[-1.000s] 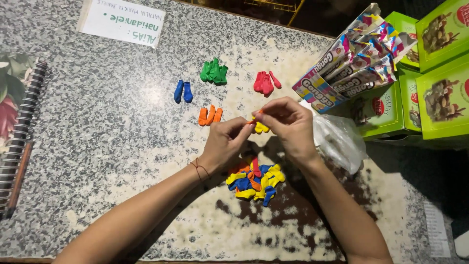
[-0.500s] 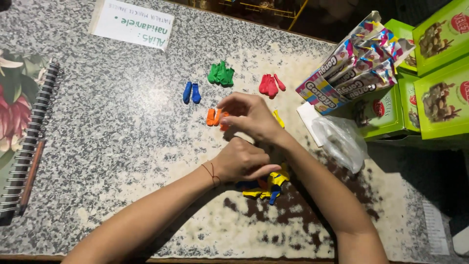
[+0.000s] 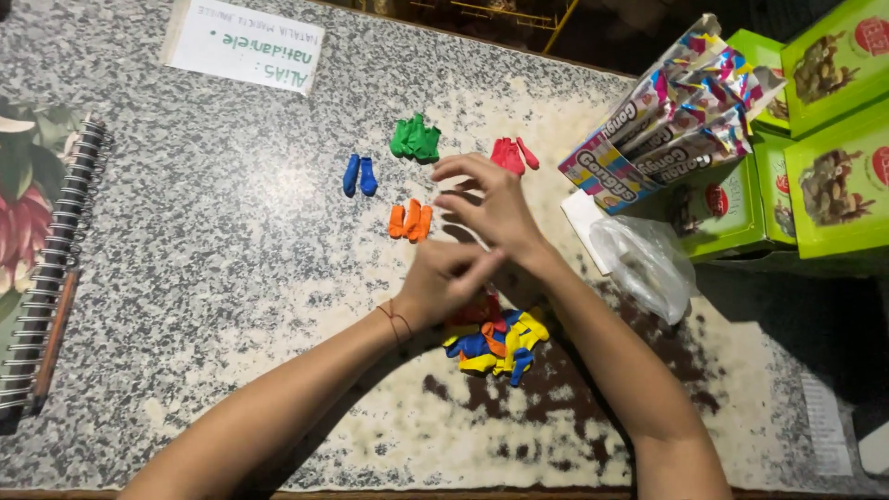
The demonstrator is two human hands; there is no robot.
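Sorted on the speckled stone counter lie small groups of uninflated balloons: blue, green, red and orange. A mixed pile of balloons lies nearer to me. My left hand rests on the far edge of that pile with its fingers curled; I cannot see whether it grips one. My right hand hovers between the orange and red groups, fingers spread and pointing left, with nothing visible in it.
A clear plastic bag lies right of my hands. Behind it are a colourful box of packets and stacked green boxes. A spiral notebook lies at the left edge, a white printed card at the back.
My right hand carried a yellow balloon away from the pile towards the sorted groups and now has its fingers spread. My left hand dropped back onto the mixed pile.
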